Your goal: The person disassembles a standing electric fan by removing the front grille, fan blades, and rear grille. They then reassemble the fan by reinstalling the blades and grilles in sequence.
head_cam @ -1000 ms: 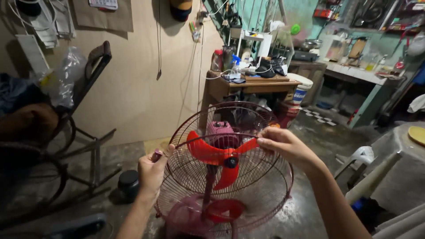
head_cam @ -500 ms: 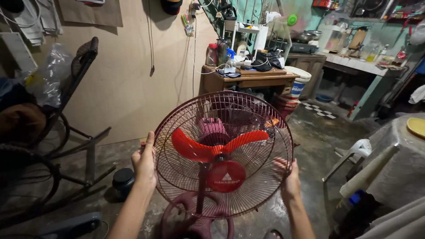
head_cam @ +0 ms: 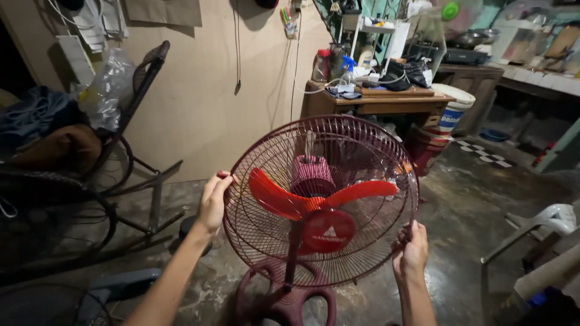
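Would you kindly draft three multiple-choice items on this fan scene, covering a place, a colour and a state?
1. Where does the left hand rest?
A. on the fan base
B. on the left rim of the fan guard
C. on the chair

2. What colour are the fan blades?
A. blue
B. white
C. red-orange

3. How does the right hand stand?
A. closed on the guard's lower right rim
B. open in the air
C. flat on the floor

Answers: 1 B, its fingers curl over that edge; 2 C, they show bright through the wires; 3 A, its fingers wrap the rim.
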